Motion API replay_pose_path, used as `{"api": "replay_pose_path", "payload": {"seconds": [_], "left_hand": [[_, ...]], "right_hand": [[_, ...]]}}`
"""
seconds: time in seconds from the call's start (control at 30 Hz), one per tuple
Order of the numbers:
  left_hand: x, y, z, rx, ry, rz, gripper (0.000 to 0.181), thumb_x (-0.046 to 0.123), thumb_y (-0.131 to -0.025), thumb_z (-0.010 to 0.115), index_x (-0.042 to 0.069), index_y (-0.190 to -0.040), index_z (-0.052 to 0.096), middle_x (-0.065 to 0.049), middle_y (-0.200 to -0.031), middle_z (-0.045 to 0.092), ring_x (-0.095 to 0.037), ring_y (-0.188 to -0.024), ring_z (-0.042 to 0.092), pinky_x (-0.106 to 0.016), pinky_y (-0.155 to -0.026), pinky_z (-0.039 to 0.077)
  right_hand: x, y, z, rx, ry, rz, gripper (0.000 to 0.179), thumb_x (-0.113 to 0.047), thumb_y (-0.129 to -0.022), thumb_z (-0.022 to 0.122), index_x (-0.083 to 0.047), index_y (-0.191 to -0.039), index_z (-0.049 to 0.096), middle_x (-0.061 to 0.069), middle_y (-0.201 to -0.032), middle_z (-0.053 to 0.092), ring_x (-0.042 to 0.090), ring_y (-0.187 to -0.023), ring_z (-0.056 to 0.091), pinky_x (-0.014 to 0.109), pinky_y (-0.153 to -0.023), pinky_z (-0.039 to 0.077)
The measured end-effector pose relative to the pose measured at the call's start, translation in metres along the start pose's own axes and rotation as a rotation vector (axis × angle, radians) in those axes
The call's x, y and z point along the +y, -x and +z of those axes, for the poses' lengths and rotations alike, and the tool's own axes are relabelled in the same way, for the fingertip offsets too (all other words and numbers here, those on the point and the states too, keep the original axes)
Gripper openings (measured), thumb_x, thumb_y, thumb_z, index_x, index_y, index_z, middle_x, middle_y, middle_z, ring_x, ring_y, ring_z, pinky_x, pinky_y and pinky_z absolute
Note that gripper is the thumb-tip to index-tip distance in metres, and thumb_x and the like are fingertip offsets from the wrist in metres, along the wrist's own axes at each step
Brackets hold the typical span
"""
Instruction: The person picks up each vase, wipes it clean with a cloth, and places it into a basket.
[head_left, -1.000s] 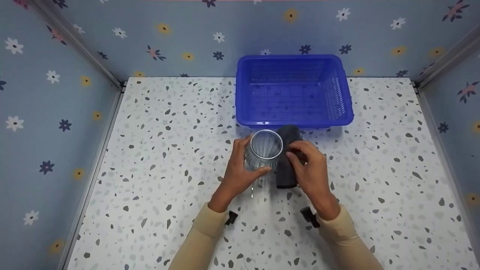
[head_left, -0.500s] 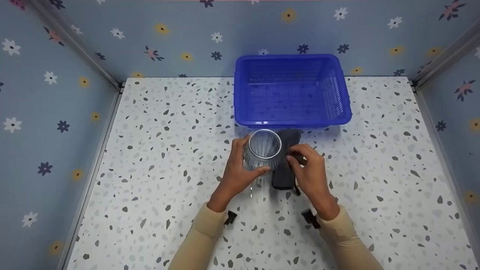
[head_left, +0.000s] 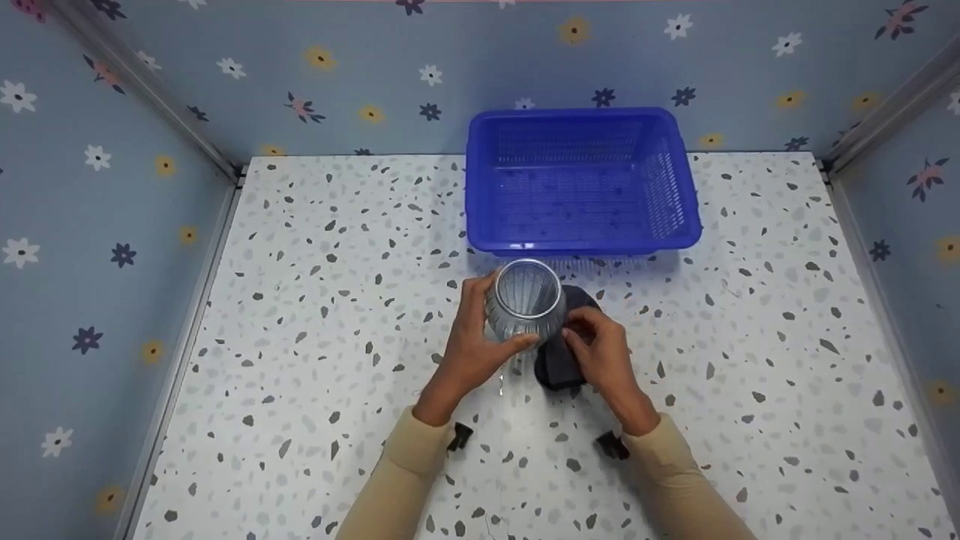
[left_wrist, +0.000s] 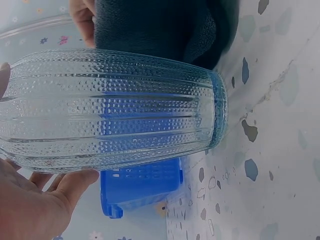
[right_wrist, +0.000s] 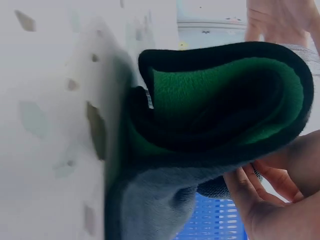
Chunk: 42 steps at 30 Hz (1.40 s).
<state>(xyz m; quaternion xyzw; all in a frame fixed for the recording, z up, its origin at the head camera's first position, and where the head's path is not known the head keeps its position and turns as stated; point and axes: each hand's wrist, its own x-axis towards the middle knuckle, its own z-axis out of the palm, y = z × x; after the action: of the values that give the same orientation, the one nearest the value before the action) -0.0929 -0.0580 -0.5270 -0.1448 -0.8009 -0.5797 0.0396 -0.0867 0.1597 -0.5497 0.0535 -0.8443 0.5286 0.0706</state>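
Note:
A clear ribbed glass vase point(head_left: 517, 324), dotted with small bumps between its ribs, stands mouth up in front of the basket. My left hand point(head_left: 476, 334) holds it round the upper body, thumb on the near side. In the left wrist view the vase point(left_wrist: 110, 110) narrows to its base; whether that touches the table cannot be told. My right hand point(head_left: 606, 352) pinches a dark grey folded cloth point(head_left: 562, 364) against the vase's right side. The right wrist view shows the cloth point(right_wrist: 165, 200) rolled over, with a green inner face and black edging.
Behind the vase, a blue plastic basket point(head_left: 577, 244) with slotted walls stands against the flowered back wall point(head_left: 480, 45). The white speckled table point(head_left: 337, 360) spreads to both sides, bounded by side walls. Dark camera mounts point(head_left: 613, 444) sit at both wrists.
My right hand has moved down toward me and slightly left, taking the cloth along the vase's side. The left hand and vase stay nearly still.

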Motion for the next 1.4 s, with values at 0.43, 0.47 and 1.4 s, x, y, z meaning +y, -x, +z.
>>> {"api": "replay_pose_path", "payload": {"seconds": [0.43, 0.47, 1.4], "left_hand": [[-0.001, 0.002, 0.001, 0.004, 0.015, 0.027, 0.097, 0.033, -0.082, 0.093, 0.011, -0.159, 0.037, -0.02, -0.141, 0.046, -0.038, -0.132, 0.053, -0.055, -0.108, 0.046], [-0.002, 0.001, 0.002, 0.005, 0.017, 0.031, 0.097, 0.032, -0.082, 0.093, 0.011, -0.159, 0.037, -0.021, -0.141, 0.046, -0.04, -0.132, 0.053, -0.056, -0.108, 0.046], [-0.001, 0.001, 0.0, 0.009, -0.029, 0.037, 0.098, 0.031, -0.082, 0.093, 0.009, -0.159, 0.036, -0.023, -0.137, 0.046, -0.036, -0.129, 0.053, -0.059, -0.108, 0.046]], "right_hand": [[-0.016, 0.002, -0.01, 0.06, -0.024, -0.023, 0.015, 0.015, -0.09, 0.073, 0.007, -0.103, 0.074, 0.017, -0.098, 0.074, 0.029, -0.088, 0.073, 0.021, -0.077, 0.056], [-0.019, 0.001, -0.012, 0.068, -0.037, -0.03, 0.015, 0.015, -0.09, 0.073, 0.007, -0.103, 0.073, 0.017, -0.098, 0.073, 0.028, -0.089, 0.073, 0.02, -0.078, 0.057], [-0.067, -0.013, -0.027, 0.095, 0.008, -0.157, 0.01, 0.009, -0.093, 0.075, 0.006, -0.102, 0.074, 0.014, -0.101, 0.071, 0.024, -0.09, 0.072, 0.018, -0.077, 0.057]]}}
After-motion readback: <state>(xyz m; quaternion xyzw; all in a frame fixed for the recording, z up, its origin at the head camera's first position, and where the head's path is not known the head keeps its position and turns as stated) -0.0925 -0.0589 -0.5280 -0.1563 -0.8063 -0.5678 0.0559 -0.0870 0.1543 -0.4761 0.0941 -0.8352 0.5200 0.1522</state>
